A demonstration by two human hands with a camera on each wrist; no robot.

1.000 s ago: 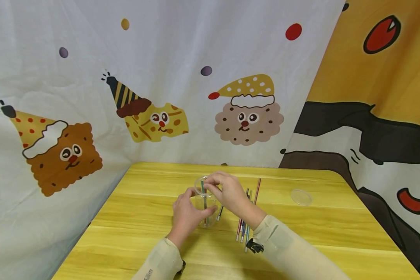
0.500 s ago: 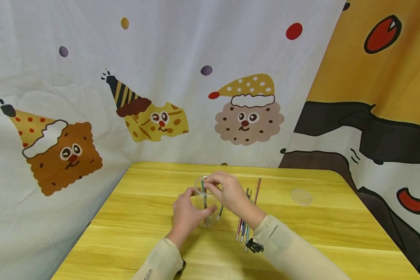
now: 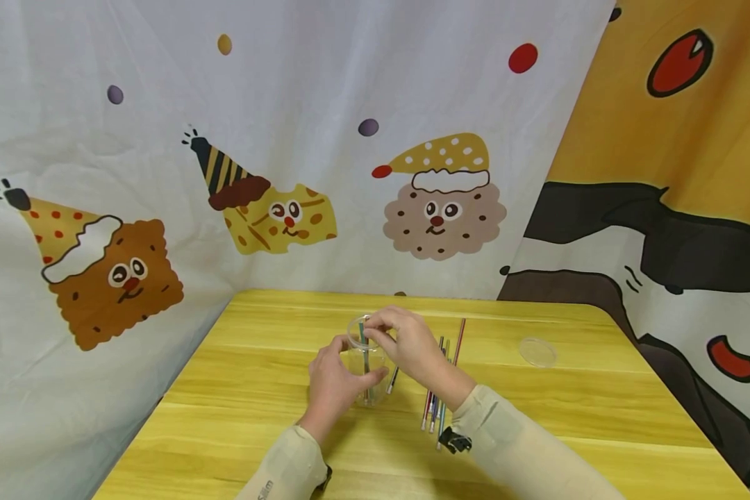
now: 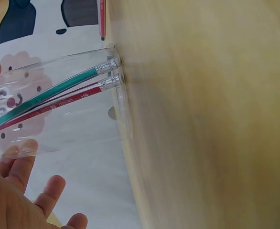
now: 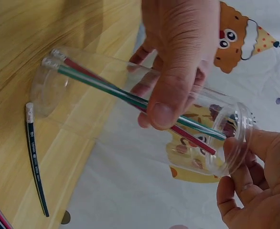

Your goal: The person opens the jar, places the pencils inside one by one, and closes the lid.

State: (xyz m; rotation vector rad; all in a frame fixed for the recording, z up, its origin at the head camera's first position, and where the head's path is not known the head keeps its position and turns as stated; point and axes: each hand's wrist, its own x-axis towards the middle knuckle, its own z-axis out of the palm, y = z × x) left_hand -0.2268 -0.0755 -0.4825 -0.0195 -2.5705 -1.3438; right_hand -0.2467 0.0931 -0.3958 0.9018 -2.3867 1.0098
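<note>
A clear plastic jar point(image 3: 378, 357) stands upright on the table, my left hand point(image 3: 335, 378) gripping its side with thumb and fingers spread around it. Inside lean a green pencil point(image 5: 90, 83) and a red pencil point(image 4: 66, 102), eraser ends down at the jar's base. At the jar's mouth, my right hand point(image 3: 406, 340) pinches the upper end of the green pencil, its fingertips just inside the rim in the right wrist view. The red pencil's upper end lies just beside those fingertips.
One dark green pencil point(image 5: 37, 164) lies on the table beside the jar. Several colored pencils point(image 3: 434, 406) lie in a loose bunch partly under my right forearm. A clear round lid point(image 3: 538, 352) rests farther right. A printed curtain point(image 3: 300, 104) hangs behind the table.
</note>
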